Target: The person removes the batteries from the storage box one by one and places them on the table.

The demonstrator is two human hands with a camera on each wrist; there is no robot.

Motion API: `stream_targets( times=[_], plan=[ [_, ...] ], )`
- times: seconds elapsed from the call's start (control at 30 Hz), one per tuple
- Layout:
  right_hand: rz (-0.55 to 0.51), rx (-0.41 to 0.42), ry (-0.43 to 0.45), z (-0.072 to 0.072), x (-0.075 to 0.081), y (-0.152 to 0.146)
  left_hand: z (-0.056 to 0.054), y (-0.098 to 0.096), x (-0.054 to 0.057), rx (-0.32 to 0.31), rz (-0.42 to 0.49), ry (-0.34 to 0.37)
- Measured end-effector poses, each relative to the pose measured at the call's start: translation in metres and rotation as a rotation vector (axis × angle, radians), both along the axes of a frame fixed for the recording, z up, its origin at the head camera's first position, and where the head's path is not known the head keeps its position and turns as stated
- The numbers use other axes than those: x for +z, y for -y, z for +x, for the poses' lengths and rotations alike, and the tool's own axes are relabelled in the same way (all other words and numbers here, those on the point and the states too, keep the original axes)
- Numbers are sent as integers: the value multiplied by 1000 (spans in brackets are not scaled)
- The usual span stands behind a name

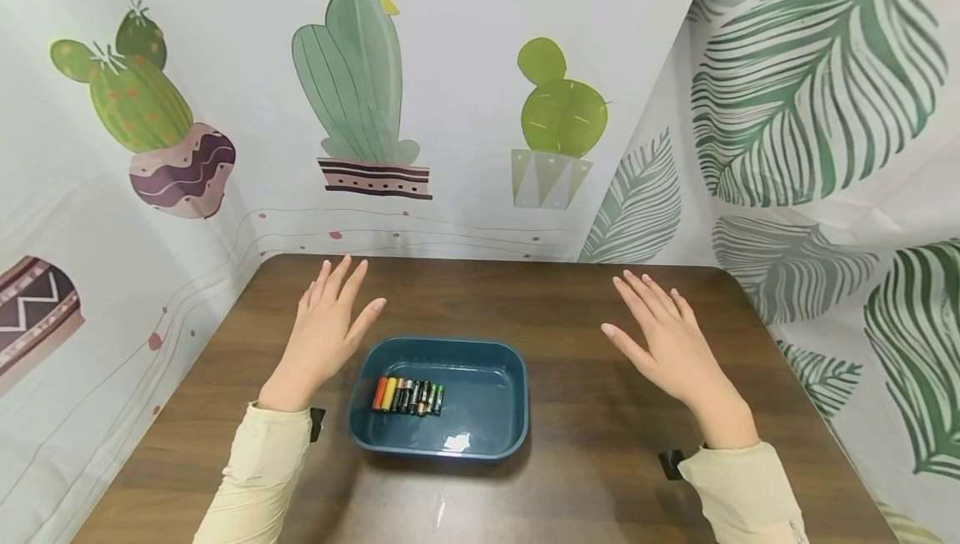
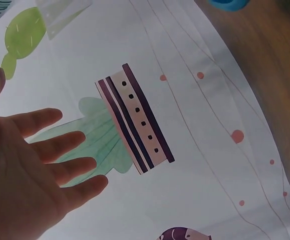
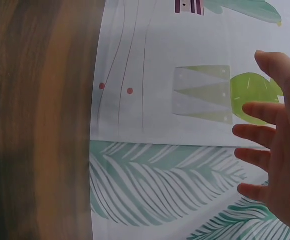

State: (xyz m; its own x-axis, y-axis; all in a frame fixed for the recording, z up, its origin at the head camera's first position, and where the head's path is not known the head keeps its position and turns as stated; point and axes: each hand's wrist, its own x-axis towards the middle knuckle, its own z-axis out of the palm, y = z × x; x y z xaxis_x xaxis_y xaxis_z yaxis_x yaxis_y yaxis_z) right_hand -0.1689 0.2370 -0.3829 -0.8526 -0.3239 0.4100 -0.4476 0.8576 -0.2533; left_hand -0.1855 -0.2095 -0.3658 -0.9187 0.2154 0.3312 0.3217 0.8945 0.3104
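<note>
A blue rectangular tray [image 1: 487, 436] stands on the wooden table, and a row of several batteries [image 1: 406, 396] lies side by side in its left half. The batteries at the row's left end are orange and yellow; the others are dark, silver and green. My left hand [image 1: 318, 340] is raised beside the tray's upper left corner, fingers spread and holding nothing. On the other side, my right hand [image 1: 671, 348] hovers well to the right of the tray, its fingers extended and its grasp empty. Both palms show bare in the wrist views.
The brown wooden table [image 1: 577, 486] has rounded far corners. Behind it and along its sides hangs a white cloth [image 1: 465, 94] printed with cacti and leaves. A dark strap piece [image 1: 671, 465] sits at the right wrist, another [image 1: 317, 425] at the left.
</note>
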Motion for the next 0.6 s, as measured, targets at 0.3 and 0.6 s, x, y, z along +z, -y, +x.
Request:
stream_targets(
  times=[0.3,0.6],
  plan=[
    [-21,63,19,0,-3,7,0,1,-2,-10,-7,-4],
    [-30,73,33,0,-7,11,1,2,-5,-26,-12,-24]
  ],
)
